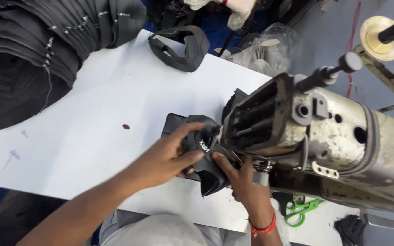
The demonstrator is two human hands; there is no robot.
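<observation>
My left hand presses flat and my right hand pinches the folded black fabric piece at the worn grey sewing machine. Mid-seam, I judge; next needs steady feeding, though the needle is hidden.

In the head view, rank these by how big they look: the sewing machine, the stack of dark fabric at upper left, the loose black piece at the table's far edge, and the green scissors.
1-2. Sewing machine and stack of dark fabric: similar, both cut off by the frame, so unranked.
3. Loose black piece.
4. Green scissors, partly hidden.
</observation>
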